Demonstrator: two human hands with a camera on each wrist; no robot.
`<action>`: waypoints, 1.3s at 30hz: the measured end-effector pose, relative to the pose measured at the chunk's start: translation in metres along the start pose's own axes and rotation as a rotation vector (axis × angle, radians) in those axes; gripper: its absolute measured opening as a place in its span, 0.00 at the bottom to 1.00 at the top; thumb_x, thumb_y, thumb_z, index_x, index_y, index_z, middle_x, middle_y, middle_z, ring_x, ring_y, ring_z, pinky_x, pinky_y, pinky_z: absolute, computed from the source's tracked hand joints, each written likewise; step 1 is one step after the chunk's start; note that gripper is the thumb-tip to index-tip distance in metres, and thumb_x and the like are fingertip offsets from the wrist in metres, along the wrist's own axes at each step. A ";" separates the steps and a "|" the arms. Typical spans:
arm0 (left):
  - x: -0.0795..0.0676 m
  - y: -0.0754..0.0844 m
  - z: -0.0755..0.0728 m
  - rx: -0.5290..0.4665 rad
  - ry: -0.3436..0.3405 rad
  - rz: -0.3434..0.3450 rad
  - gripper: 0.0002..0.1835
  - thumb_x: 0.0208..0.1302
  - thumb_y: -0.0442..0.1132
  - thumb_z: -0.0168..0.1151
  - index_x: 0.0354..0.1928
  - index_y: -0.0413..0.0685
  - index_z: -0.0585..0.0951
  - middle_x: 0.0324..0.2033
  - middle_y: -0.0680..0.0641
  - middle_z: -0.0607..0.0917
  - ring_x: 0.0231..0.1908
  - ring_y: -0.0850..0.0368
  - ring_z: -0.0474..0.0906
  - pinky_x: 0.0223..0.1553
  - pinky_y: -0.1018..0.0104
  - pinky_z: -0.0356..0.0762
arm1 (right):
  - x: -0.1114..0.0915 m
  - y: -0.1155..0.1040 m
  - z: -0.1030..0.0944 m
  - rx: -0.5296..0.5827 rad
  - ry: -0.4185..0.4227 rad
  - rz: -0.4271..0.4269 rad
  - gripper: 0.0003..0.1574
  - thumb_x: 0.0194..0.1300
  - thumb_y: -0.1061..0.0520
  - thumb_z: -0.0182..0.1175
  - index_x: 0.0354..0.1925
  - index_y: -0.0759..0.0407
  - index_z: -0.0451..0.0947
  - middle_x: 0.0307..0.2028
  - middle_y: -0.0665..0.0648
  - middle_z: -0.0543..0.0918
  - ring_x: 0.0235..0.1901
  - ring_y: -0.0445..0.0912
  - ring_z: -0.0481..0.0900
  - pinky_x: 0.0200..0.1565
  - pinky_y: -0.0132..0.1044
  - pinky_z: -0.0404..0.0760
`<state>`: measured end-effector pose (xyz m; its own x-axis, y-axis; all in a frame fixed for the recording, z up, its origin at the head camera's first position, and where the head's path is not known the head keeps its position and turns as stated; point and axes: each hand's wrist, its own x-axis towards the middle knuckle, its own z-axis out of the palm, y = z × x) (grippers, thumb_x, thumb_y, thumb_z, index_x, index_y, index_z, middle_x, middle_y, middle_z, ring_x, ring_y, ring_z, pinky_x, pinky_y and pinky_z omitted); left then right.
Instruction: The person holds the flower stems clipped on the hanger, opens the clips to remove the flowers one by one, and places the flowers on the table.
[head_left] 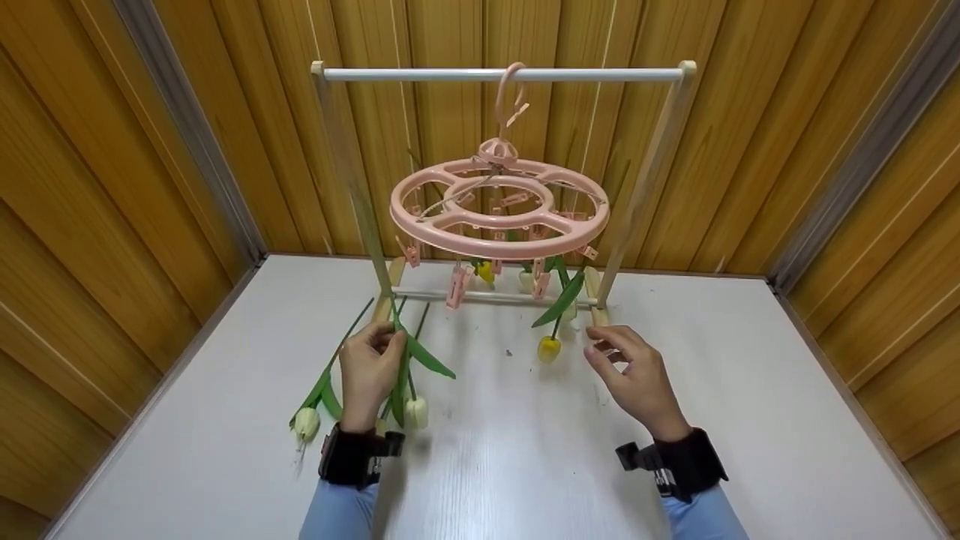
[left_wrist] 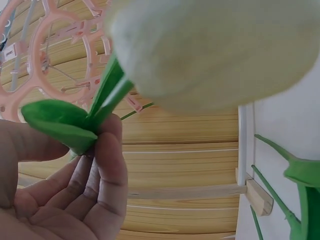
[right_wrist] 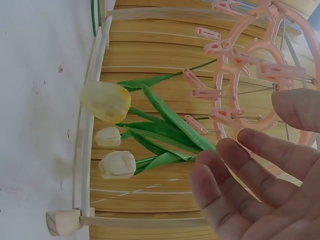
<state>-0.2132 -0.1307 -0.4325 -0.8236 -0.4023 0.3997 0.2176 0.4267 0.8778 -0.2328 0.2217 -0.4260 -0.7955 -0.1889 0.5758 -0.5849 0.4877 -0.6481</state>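
Just past the blue sleeves [head_left: 337, 514], the left hand [head_left: 371, 367] pinches a white tulip [left_wrist: 215, 55] by its stem between thumb and fingers, above the white table [head_left: 510, 465]; the flower's long axis runs roughly upright, bloom pointing down near the wrist, stem end up towards the wooden rack [head_left: 651, 172]. Other tulips [head_left: 306, 425] lie beside that hand, blooms towards the person. Well apart, the right hand [head_left: 630, 367] holds nothing, fingers loosely bent, near a hanging yellow tulip [head_left: 549, 349] that also faces down. Farther back, a pink clip hanger [head_left: 499, 245] hooks over the rack's bar, before a wood-panelled wall [head_left: 450, 37]
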 end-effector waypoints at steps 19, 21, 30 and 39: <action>-0.003 -0.014 0.009 0.155 -0.163 -0.093 0.08 0.63 0.33 0.68 0.40 0.34 0.88 0.31 0.41 0.89 0.31 0.51 0.84 0.31 0.63 0.78 | 0.002 0.001 0.016 -0.004 -0.068 -0.029 0.18 0.68 0.65 0.67 0.55 0.68 0.84 0.49 0.60 0.86 0.42 0.50 0.86 0.41 0.38 0.85; -0.003 -0.016 0.011 0.166 -0.185 -0.096 0.08 0.62 0.33 0.68 0.40 0.34 0.88 0.30 0.42 0.89 0.30 0.52 0.83 0.31 0.63 0.78 | 0.002 0.001 0.019 -0.008 -0.072 -0.040 0.17 0.68 0.65 0.67 0.54 0.69 0.84 0.49 0.60 0.86 0.42 0.51 0.86 0.41 0.39 0.85; -0.006 -0.022 0.017 0.193 -0.314 -0.119 0.09 0.59 0.34 0.69 0.40 0.36 0.88 0.30 0.45 0.89 0.29 0.55 0.82 0.32 0.62 0.78 | 0.000 0.000 0.027 -0.010 -0.096 -0.034 0.16 0.68 0.64 0.67 0.53 0.68 0.84 0.49 0.59 0.86 0.42 0.52 0.86 0.41 0.40 0.85; -0.010 -0.028 0.023 0.173 -0.406 -0.110 0.15 0.52 0.28 0.70 0.43 0.32 0.86 0.32 0.42 0.89 0.34 0.50 0.85 0.34 0.58 0.82 | -0.002 -0.001 0.035 0.000 -0.142 -0.004 0.16 0.70 0.62 0.66 0.55 0.65 0.84 0.49 0.58 0.86 0.43 0.51 0.85 0.42 0.45 0.86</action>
<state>-0.2228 -0.1203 -0.4674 -0.9832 -0.1173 0.1402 0.0549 0.5418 0.8387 -0.2364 0.1919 -0.4442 -0.8078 -0.3094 0.5018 -0.5878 0.4865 -0.6464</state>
